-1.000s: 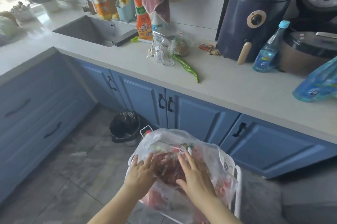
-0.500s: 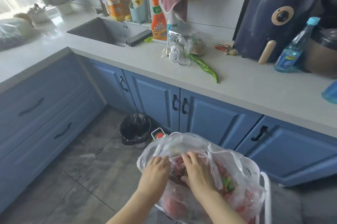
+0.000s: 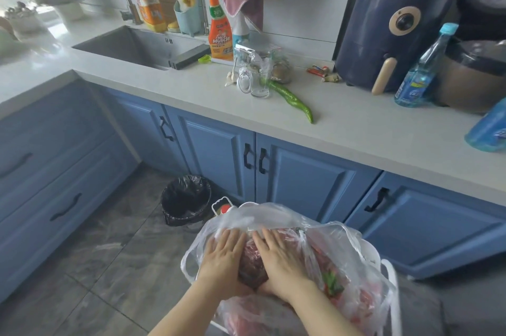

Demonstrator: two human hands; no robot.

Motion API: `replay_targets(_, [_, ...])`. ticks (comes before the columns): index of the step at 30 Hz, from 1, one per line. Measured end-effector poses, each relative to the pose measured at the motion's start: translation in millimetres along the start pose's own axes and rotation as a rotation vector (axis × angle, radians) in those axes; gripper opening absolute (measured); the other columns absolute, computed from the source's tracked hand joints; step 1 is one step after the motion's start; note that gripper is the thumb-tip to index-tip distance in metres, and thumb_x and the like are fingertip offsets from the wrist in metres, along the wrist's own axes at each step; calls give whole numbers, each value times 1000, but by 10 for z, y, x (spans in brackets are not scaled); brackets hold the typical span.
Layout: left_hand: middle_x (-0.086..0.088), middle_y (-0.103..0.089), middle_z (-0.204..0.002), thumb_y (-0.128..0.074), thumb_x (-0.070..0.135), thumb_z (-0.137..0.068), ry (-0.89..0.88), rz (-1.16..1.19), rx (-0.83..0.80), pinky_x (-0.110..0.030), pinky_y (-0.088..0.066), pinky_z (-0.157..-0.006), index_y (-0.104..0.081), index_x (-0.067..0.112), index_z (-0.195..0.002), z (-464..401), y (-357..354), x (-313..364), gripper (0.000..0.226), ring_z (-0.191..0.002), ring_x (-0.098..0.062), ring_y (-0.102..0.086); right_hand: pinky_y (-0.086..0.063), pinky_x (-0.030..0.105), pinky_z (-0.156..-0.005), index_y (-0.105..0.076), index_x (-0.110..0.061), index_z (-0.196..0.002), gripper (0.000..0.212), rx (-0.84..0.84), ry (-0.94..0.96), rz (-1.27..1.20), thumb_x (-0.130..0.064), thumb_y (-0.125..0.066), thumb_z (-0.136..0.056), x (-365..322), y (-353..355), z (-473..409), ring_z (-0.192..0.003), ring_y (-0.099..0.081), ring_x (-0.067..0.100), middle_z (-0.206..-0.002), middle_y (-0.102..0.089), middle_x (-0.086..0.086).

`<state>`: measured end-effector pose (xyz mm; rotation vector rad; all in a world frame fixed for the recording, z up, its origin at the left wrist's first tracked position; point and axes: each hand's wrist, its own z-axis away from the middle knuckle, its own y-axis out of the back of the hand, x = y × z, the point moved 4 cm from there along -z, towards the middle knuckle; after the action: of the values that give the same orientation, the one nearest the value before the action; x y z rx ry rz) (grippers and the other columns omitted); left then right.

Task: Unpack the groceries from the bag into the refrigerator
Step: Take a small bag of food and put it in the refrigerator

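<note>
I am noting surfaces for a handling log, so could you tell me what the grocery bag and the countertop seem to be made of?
Grocery bag: thin clear plastic film, glossy; it crinkles and the red contents show through. Countertop: pale, smooth, matte slab, probably stone or composite; the picture leaves that open.

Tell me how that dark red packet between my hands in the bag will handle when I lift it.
The dark red packet looks soft, so probably floppy. Its clear wrap may be slippery. Both the left hand and right hand cup it, suggesting some weight.

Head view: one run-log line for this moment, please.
stage: lifting from bag | left hand: holds dark red package | right hand: holds same | plastic bag: open
</note>
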<state>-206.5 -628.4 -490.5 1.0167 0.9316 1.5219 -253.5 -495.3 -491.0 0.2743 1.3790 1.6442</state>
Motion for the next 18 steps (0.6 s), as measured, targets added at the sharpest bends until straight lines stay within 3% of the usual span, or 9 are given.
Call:
replay_targets(4, [13, -27, -149, -65, 67, -66, -62, 7, 74, -47, -1, -114, -22, 30, -148, 37, 68, 49, 99, -146, -21, -8, -31, 34, -111, -17, -20, -150, 94, 141, 10, -20, -19, -75, -76, -9, 21, 21, -136, -27, 24, -152, -26, -3])
replay_targets(8, [16, -36, -145, -62, 56, -79, -99, 21, 88, -50, 5, -114, -32, 30, -144, 71, 263, 344, 76, -143, -15, -17, -37, 29, -103, -40, -29, -142, 72, 337, -1, -90, -2, -62, -80, 124, 105, 255, -128, -39, 17, -143, -42, -13])
replay_targets(11, [14, -34, -149, -56, 59, -82, -170, 75, 146, -43, 6, -115, -31, 32, -144, 22, 374, 677, 72, -143, -16, -18, -36, 23, -104, -47, -28, -139, 73, 393, -63, -128, -12, -75, -73, 435, 260, 466, -123, -44, 15, -136, -48, -13])
replay_targets(15, [9, 8, -159, -57, 65, -78, -218, 189, 71, -43, 5, -119, 1, 30, -151, -56, 308, 997, 100, -146, -17, 9, -27, 27, -114, -18, -30, -151, 97, 235, -152, -209, -30, -78, -75, 741, 309, 728, -137, -23, 10, -152, -21, -10])
replay_targets(18, [9, 13, -156, -74, 54, -68, -124, 368, 26, -39, -3, -119, 10, 27, -150, -103, 196, 845, 121, -145, -16, 15, -29, 34, -114, 3, -39, -150, 119, 197, -182, -250, -42, -82, -66, 792, 231, 750, -143, -17, 13, -156, 0, -16])
